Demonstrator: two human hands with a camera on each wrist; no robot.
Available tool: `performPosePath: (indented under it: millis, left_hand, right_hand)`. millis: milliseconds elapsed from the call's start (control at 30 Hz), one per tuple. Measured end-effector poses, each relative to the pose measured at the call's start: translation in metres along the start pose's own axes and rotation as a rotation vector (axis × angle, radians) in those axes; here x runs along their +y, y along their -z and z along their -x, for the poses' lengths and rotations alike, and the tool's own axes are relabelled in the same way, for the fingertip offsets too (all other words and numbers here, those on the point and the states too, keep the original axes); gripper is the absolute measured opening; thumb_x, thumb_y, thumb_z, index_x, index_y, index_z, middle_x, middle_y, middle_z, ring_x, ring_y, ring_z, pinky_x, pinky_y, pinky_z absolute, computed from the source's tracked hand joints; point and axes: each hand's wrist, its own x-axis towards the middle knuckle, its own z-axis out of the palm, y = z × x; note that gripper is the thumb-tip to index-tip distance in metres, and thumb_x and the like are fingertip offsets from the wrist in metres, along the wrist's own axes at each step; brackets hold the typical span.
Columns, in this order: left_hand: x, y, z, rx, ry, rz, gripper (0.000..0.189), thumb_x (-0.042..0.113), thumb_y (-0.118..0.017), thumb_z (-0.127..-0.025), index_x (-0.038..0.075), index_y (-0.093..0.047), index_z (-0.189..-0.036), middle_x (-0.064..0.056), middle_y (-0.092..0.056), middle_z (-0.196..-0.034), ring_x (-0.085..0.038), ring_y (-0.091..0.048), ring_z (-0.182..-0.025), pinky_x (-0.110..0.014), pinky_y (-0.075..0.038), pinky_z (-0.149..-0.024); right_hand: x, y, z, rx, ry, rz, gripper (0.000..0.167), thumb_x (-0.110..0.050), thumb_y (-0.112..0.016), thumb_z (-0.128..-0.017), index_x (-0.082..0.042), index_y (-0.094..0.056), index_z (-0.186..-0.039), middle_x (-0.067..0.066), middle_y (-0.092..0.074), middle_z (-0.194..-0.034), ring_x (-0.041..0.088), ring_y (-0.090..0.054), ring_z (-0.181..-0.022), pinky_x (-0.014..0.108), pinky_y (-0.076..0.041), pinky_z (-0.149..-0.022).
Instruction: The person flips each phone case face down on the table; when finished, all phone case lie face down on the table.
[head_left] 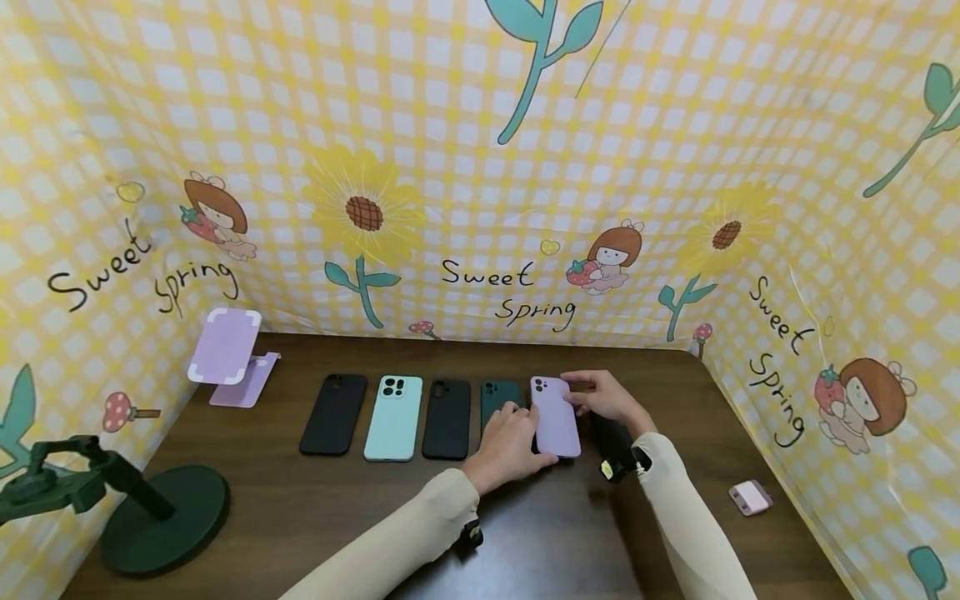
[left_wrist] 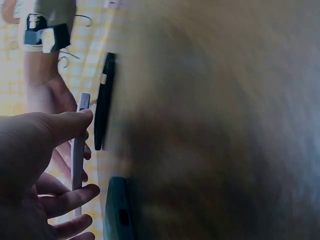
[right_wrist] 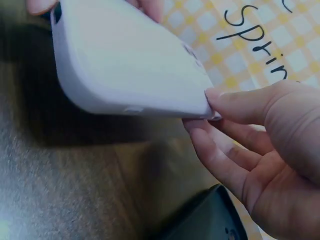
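Observation:
A light purple phone case (head_left: 557, 421) is held raised off the table between both hands, its camera-hole end pointing away from me. My left hand (head_left: 510, 437) grips its left edge, thumb on one side and fingers on the other in the left wrist view. With thumb and fingertips, my right hand (right_wrist: 250, 135) pinches the opposite edge near the camera end. Just left of it a dark green phone case (head_left: 501, 393) lies partly hidden by my left hand. To the right, a black phone case (head_left: 609, 433) lies beneath my right wrist.
Farther left in the row lie a black case (head_left: 446, 421), a mint case (head_left: 393, 419) and another black case (head_left: 333, 415). A purple folding stand (head_left: 228, 350) stands back left, a dark green round-based stand (head_left: 165, 525) front left. A small pink-and-white block (head_left: 750, 497) sits at right.

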Motion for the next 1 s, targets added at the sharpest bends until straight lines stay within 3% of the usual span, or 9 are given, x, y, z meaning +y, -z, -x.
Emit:
performPosePath:
  millis: [100,200,333,533,767,900,1000]
  left_hand:
    - [-0.001,-0.004,-0.001,-0.021,-0.011,-0.040,0.090,0.062,-0.075,-0.086,0.003,-0.052,-0.149,-0.010,-0.067,-0.136,-0.026,-0.054,-0.117,-0.038,-0.048,-0.095]
    - [-0.002,-0.006,-0.002,-0.030,-0.024,-0.081,0.089,0.063,-0.076,-0.085,0.003,-0.055,-0.147,-0.010,-0.068,-0.134,-0.025,-0.052,-0.114,-0.037,-0.048,-0.094]
    - [-0.004,-0.008,-0.006,-0.022,-0.042,-0.149,0.087,0.065,-0.075,-0.083,0.005,-0.059,-0.144,-0.007,-0.068,-0.131,-0.022,-0.049,-0.110,-0.035,-0.046,-0.092]
    - [-0.003,-0.008,-0.014,-0.033,-0.056,-0.188,0.077,0.066,-0.076,-0.082,0.009,-0.068,-0.134,-0.005,-0.067,-0.127,-0.020,-0.044,-0.106,-0.032,-0.040,-0.088]
    - [0.000,-0.007,-0.015,-0.060,-0.040,-0.185,0.076,0.066,-0.076,-0.082,0.011,-0.067,-0.135,-0.003,-0.066,-0.129,-0.021,-0.043,-0.107,-0.033,-0.039,-0.090]
    - [0.002,-0.007,-0.014,-0.064,-0.049,-0.177,0.076,0.066,-0.075,-0.083,0.011,-0.067,-0.135,-0.005,-0.065,-0.129,-0.020,-0.041,-0.103,-0.032,-0.037,-0.086]
    - [0.004,-0.008,-0.016,-0.061,-0.064,-0.162,0.078,0.065,-0.075,-0.084,0.013,-0.063,-0.141,-0.006,-0.061,-0.132,-0.020,-0.040,-0.101,-0.031,-0.034,-0.083]
  right_hand:
    - [0.004,-0.004,0.000,-0.006,-0.019,0.052,0.044,-0.006,-0.068,-0.098,0.002,-0.060,-0.140,0.028,-0.064,-0.135,0.016,-0.065,-0.067,0.037,-0.058,-0.064]
    - [0.005,-0.007,-0.001,-0.006,-0.023,0.108,0.043,-0.008,-0.069,-0.097,0.001,-0.062,-0.139,0.026,-0.067,-0.129,0.018,-0.067,-0.065,0.034,-0.054,-0.060]
    - [0.004,-0.008,-0.004,-0.014,-0.018,0.145,0.043,-0.007,-0.068,-0.098,0.003,-0.061,-0.139,0.029,-0.065,-0.133,0.019,-0.075,-0.077,0.032,-0.057,-0.068]
    - [0.001,-0.008,-0.009,0.016,-0.033,0.262,0.042,-0.011,-0.070,-0.097,0.000,-0.064,-0.137,0.025,-0.065,-0.135,0.013,-0.072,-0.076,0.036,-0.057,-0.083]
    - [0.001,-0.011,-0.009,0.017,-0.038,0.325,0.042,-0.013,-0.072,-0.095,-0.001,-0.065,-0.136,0.023,-0.068,-0.128,0.012,-0.069,-0.071,0.032,-0.053,-0.075]
    - [0.000,-0.012,-0.005,0.033,0.064,0.456,0.039,-0.012,-0.074,-0.093,0.000,-0.069,-0.130,0.023,-0.068,-0.125,0.025,-0.070,-0.093,0.042,-0.055,-0.084]
    - [-0.004,-0.009,0.000,0.072,0.165,0.525,0.037,-0.008,-0.074,-0.091,0.002,-0.070,-0.127,0.023,-0.066,-0.121,0.032,-0.063,-0.100,0.048,-0.053,-0.087]
